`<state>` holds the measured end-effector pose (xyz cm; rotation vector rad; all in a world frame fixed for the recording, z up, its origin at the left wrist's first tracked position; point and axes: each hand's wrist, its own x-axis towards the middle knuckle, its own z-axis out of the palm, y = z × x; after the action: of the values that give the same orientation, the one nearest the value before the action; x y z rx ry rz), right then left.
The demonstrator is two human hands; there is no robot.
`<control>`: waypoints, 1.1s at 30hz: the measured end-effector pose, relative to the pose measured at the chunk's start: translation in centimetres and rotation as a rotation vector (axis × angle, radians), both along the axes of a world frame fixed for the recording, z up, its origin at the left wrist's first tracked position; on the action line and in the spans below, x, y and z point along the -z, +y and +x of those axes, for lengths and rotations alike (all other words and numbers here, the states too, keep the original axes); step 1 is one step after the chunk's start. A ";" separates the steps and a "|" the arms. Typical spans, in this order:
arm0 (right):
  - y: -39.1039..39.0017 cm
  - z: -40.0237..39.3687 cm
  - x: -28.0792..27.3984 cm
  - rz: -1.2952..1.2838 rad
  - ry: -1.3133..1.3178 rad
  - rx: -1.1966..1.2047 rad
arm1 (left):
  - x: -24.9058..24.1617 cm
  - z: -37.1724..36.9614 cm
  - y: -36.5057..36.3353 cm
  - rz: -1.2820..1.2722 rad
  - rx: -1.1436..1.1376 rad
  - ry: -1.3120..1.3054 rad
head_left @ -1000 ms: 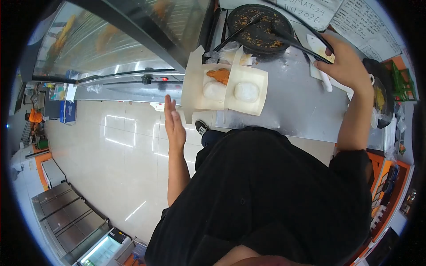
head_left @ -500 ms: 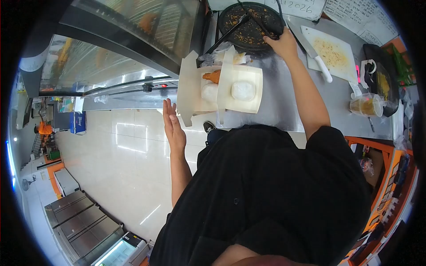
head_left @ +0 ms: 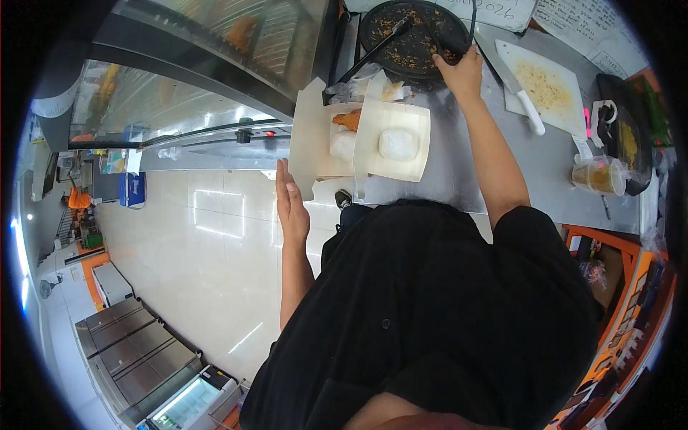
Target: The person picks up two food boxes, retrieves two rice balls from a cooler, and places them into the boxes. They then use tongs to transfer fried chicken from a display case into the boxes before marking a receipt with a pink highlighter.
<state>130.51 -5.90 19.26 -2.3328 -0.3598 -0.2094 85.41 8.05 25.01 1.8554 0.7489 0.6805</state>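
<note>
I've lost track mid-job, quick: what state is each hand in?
Left hand: open, fingers straight, nothing visible in it, near the food box.
Right hand: holding the black tongs at the pan.

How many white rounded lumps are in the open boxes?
2. One is in the left-hand box, near the orange-brown piece and partly covered by the upright panel; the other is in the right-hand box. The panel may hide more.
</note>
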 end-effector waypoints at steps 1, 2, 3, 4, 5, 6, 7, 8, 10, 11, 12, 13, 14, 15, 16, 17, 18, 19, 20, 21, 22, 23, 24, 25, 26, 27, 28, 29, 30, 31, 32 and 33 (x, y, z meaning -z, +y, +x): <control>-0.2 -0.1 0.1 0.000 -0.002 0.003 | 0.0 0.2 0.0 0.000 0.003 -0.002; -0.4 -0.3 0.2 0.013 -0.042 0.038 | 0.0 0.4 0.1 0.003 0.005 0.000; -0.6 -0.7 0.2 0.026 -0.080 0.071 | 0.0 0.5 0.1 0.006 0.005 0.005; -0.8 -1.2 0.1 0.026 -0.078 0.073 | 0.0 0.5 0.1 0.009 0.005 0.011; -0.9 -1.5 0.0 0.027 -0.042 0.053 | 0.0 0.5 0.1 0.012 0.004 0.016; -1.0 -1.6 -0.1 0.027 -0.006 0.033 | 0.0 0.6 0.1 0.015 0.004 0.021; -0.8 -1.8 0.0 0.027 -0.005 0.035 | 0.0 0.5 -0.1 0.017 0.005 0.024; -1.1 -2.7 0.3 0.013 -0.025 -0.034 | -0.2 0.1 -0.5 0.018 0.004 0.028; -0.7 -2.6 1.3 0.004 -0.053 -0.092 | -0.4 0.2 -0.8 0.018 0.011 0.030; -0.2 -2.3 1.8 -0.008 -0.082 -0.142 | -0.4 0.3 -0.9 0.019 0.017 0.031; 0.2 -2.4 1.6 -0.019 -0.113 -0.194 | -0.5 0.3 -0.9 0.020 0.020 0.031; 0.3 -2.4 1.4 -0.024 -0.093 -0.210 | -0.6 0.4 -1.0 0.022 0.022 0.033; 0.2 -2.1 1.1 -0.023 -0.090 -0.210 | -0.7 0.5 -0.9 0.027 0.024 0.035; 0.0 -1.8 0.7 -0.019 -0.163 -0.202 | -0.8 0.5 -1.0 0.031 0.027 0.036; -0.1 -1.9 0.4 -0.018 -0.233 -0.200 | -0.8 0.6 -0.9 0.037 0.028 0.035; -0.3 -1.6 0.1 -0.063 -0.317 -0.124 | -0.7 1.0 -0.6 0.041 0.032 0.028; -1.0 -2.0 0.1 -0.065 -0.320 -0.126 | -0.7 1.2 -0.7 0.042 0.032 0.029; -1.9 -2.3 0.0 -0.005 -0.325 -0.161 | -0.8 1.3 -0.7 0.044 0.032 0.030; -2.7 -2.9 0.1 0.054 -0.326 -0.196 | -0.9 1.4 -0.8 0.047 0.032 0.030; -3.3 -4.3 -0.2 0.054 -0.326 -0.200 | -0.9 1.4 -0.9 0.048 0.036 0.034; -4.0 -6.0 -0.8 0.104 -0.250 -0.291 | -1.0 1.6 -1.0 0.049 0.038 0.036; -4.5 -7.6 -1.2 0.153 -0.172 -0.383 | -1.0 1.7 -1.1 0.052 0.037 0.036; -4.8 -8.9 -1.2 0.152 -0.171 -0.387 | -1.1 1.8 -1.2 0.054 0.038 0.037; -4.9 -10.2 -0.9 0.116 -0.040 -0.422 | -1.1 2.0 -1.3 0.057 0.040 0.036; -5.1 -11.2 -0.4 0.078 0.090 -0.453 | -1.0 2.0 -1.4 0.063 0.040 0.037; -5.2 -12.0 0.3 -0.005 0.089 -0.468 | -1.0 2.2 -1.5 0.065 0.050 0.032; -5.3 -12.4 1.0 -0.006 0.087 -0.467 | -1.6 2.4 -1.7 0.065 0.050 0.029; -5.5 -12.6 1.7 -0.034 0.151 -0.461 | -2.2 2.6 -2.0 0.002 0.055 -0.002; -5.6 -12.8 2.2 -0.062 0.216 -0.454 | -2.6 2.7 -2.2 -0.060 0.061 -0.033; -5.9 -12.8 2.6 -0.064 0.215 -0.453 | -1.7 2.5 -1.8 -0.061 0.062 -0.035; -6.2 -12.7 2.9 -0.055 0.170 -0.442 | -0.2 2.1 -1.0 0.015 0.041 -0.058; -6.4 -12.7 2.8 -0.046 0.124 -0.432 | -0.1 2.2 -0.7 0.092 0.020 -0.082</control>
<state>117.77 -12.31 16.50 -2.2353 -0.7974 0.1543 87.56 7.34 25.07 1.9032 0.6544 0.7848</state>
